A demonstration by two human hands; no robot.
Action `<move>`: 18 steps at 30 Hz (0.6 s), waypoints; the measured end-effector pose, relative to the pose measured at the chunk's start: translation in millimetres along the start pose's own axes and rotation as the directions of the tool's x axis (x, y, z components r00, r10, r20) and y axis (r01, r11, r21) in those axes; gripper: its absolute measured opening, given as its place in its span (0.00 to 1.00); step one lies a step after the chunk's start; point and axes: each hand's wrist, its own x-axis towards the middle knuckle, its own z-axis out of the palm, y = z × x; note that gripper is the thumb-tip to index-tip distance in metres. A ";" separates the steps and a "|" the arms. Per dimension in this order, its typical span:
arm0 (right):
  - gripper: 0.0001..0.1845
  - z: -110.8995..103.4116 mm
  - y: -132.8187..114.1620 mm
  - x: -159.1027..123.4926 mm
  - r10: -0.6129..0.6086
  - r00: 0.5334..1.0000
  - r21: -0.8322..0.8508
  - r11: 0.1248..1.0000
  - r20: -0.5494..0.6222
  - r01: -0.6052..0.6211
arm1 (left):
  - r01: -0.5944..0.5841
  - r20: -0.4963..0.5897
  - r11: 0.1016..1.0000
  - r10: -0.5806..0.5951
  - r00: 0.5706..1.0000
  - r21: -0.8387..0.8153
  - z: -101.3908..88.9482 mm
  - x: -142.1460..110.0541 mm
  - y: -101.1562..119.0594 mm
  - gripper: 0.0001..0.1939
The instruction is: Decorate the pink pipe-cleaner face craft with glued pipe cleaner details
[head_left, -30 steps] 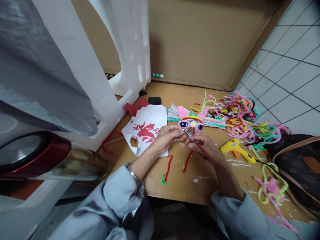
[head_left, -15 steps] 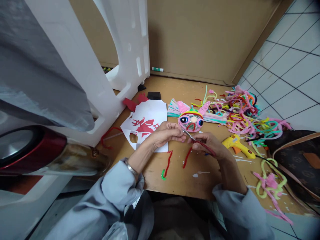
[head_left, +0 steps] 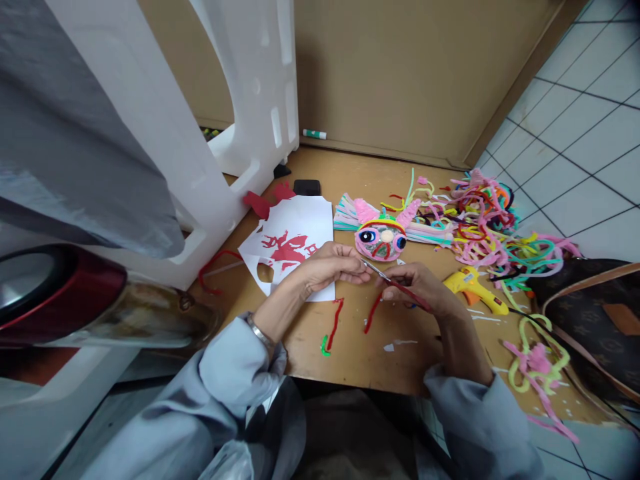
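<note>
My right grip (head_left: 425, 283) holds red scissors (head_left: 395, 285), their long axis toward 10 o'clock, tips at my left grip (head_left: 336, 267), pinched together, contents too small to tell.

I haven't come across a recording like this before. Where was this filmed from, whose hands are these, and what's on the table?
There is no robot arm here: these are a person's bare hands, below grey sleeves. The camera sits on that person's head, looking forward and down.

The right hand holds red-handled scissors. The left hand is curled by the blade tips; whether it pinches anything is too small to make out.

Beyond the hands, on the brown table, lies a decorated face with pink ears and big eyes. To the left is a white sheet with red shapes; to the right are a yellow glue gun and a tangle of coloured fuzzy strips. Nearer the person lies a red strip with a green end.
</note>
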 end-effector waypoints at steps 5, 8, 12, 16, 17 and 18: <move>0.25 0.3 0.9 1.2 -0.010 1.000 -0.009 1.000 -0.016 0.010 | -0.017 0.001 1.000 0.017 1.000 -0.005 -0.4 0.5 -0.9 0.09; 0.24 1.3 3.2 2.3 -0.030 0.999 0.014 0.999 -0.022 0.031 | -0.023 0.000 1.000 0.023 1.000 0.003 -0.9 0.5 -0.2 0.10; 0.23 3.5 4.7 3.4 -0.087 0.986 0.078 0.992 -0.144 0.099 | -0.020 -0.003 1.000 0.020 1.000 0.023 -1.3 0.2 0.0 0.11; 0.26 8.2 3.3 3.3 -0.208 0.890 0.121 0.953 -0.405 0.278 | 0.004 0.018 0.994 -0.006 1.000 0.109 1.1 0.6 -3.0 0.11; 0.26 9.8 3.1 3.4 -0.232 0.873 0.122 0.943 -0.429 0.311 | 0.003 0.026 0.990 -0.006 1.000 0.138 2.2 0.7 -3.9 0.11; 0.26 11.6 3.0 3.7 -0.250 0.865 0.121 0.936 -0.435 0.331 | -0.002 0.032 0.986 -0.003 0.999 0.167 3.6 0.7 -4.6 0.10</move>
